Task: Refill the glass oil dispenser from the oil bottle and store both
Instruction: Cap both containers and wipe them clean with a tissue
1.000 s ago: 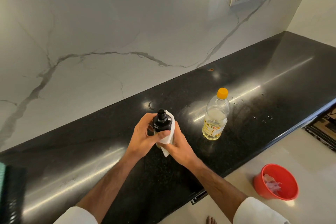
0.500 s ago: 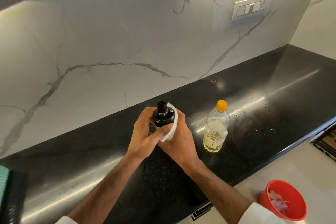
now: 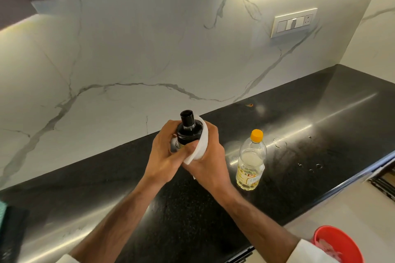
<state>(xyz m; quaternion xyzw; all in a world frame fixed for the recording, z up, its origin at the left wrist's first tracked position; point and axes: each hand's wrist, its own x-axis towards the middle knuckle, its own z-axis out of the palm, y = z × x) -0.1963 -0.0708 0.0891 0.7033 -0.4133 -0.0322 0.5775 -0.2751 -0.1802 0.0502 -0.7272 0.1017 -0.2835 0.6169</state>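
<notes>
Lifted since a second ago, the oil dispenser (image 3: 188,129) now sits higher in the frame, its black cap against the marble wall (image 3: 128,60) above the back edge of the bench (image 3: 299,130), and more of the wall and the lit cabinet underside shows at the top. At the centre of the frame the left hand (image 3: 165,155) grasps the dispenser's dark body from the left, thumb across its front. From the right, the right hand (image 3: 210,156) presses a white tissue (image 3: 201,147) around the dispenser, fingers curled over it. Just right of the hands, the oil bottle (image 3: 252,161) stands upright on the bench with its yellow cap on, holding pale oil in its lower part. A red bowl (image 3: 339,243) sits on the floor at lower right.
</notes>
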